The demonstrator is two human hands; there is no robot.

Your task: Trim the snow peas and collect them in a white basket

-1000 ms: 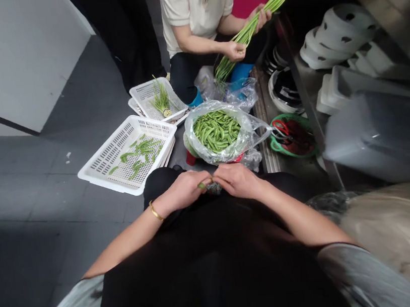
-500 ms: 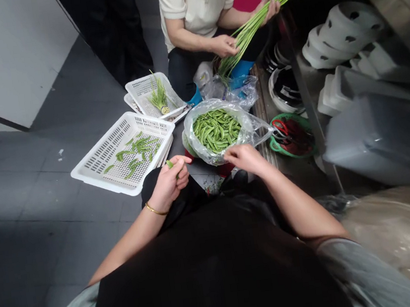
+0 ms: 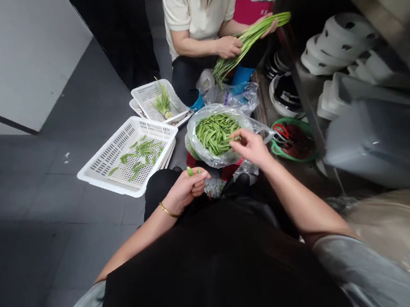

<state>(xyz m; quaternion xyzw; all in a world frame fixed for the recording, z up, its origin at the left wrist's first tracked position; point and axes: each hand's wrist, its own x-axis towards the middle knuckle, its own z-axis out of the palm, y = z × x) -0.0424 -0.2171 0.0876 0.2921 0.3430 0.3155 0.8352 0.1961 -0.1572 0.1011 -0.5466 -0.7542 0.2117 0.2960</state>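
Green pea pods (image 3: 213, 133) fill a clear plastic bag (image 3: 206, 159) in front of me. Over the bag's right side is my right hand (image 3: 250, 147), its thumb and fingertips pinched on a pod at the edge of the heap. My left hand (image 3: 189, 187), with a gold bangle at the wrist, is closed around green pods that stick out above the fingers. It is held low, left of the bag and close to my knee. Several loose pods lie on the bottom of a white slotted basket (image 3: 112, 184) at the left.
Behind that basket, a smaller white basket (image 3: 139, 92) holds a bundle of green stalks. Across from me, a person in a cream shirt (image 3: 184, 9) holds long green stems (image 3: 250, 40). A green basket (image 3: 277, 152) and a shelf with white containers (image 3: 345, 42) stand at the right.
My right hand has moved up from the bag's near rim onto the pods. My left hand has shifted right and down. The other person's stems have been lowered.
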